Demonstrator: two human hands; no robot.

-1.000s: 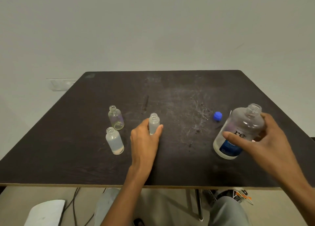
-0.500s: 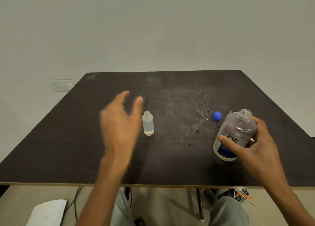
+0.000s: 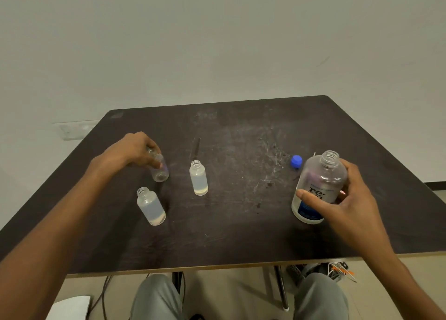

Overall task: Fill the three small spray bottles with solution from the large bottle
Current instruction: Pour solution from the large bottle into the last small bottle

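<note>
Three small uncapped bottles stand on the dark table (image 3: 241, 235). My left hand (image 3: 130, 150) grips the far-left clear small bottle (image 3: 161, 172) by its neck; it looks empty. A frosted small bottle (image 3: 151, 208) holding liquid stands in front of it. Another frosted small bottle (image 3: 198, 178) with liquid stands at the centre, untouched. My right hand (image 3: 350, 199) is wrapped around the large open bottle (image 3: 318, 187) with a blue label, which rests on the table at the right, slightly tilted.
A blue cap (image 3: 296, 161) lies just left of the large bottle's neck. A thin dark stick (image 3: 197, 146) lies behind the centre bottle. Below the table's front edge are my knees, cables and a white object (image 3: 70, 307) on the floor.
My left hand let go of the centre bottle, swung left and closed on the far-left clear bottle. My right hand kept hold of the large bottle, which settled lower on the table.
</note>
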